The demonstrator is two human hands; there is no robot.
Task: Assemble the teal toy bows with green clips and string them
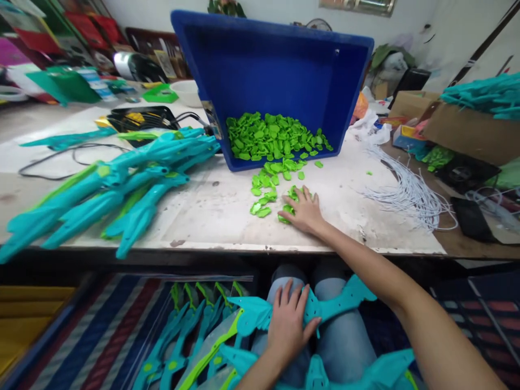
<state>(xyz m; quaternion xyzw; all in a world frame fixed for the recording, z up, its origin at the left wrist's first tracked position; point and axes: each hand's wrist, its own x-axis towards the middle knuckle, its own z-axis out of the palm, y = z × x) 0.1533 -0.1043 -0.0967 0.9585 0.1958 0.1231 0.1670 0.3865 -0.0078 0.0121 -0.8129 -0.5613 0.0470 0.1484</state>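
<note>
My right hand (305, 210) reaches onto the worn table (211, 216) and rests palm down on a few small green plastic pieces (268, 187), its fingers curled over them. Those pieces spill from a tilted blue bin (276, 65) holding a heap of the same parts. My left hand (289, 324) lies flat, fingers spread, on a teal plastic toy part (337, 302) across my lap. More teal parts lie under my left forearm.
A pile of long teal and green toy parts (109, 189) covers the table's left. White wires (406, 189) lie right, with cardboard boxes (471, 127) behind. Black cables (60, 157) run at the left. Below the table, more teal parts (182, 330) sit in a striped bag.
</note>
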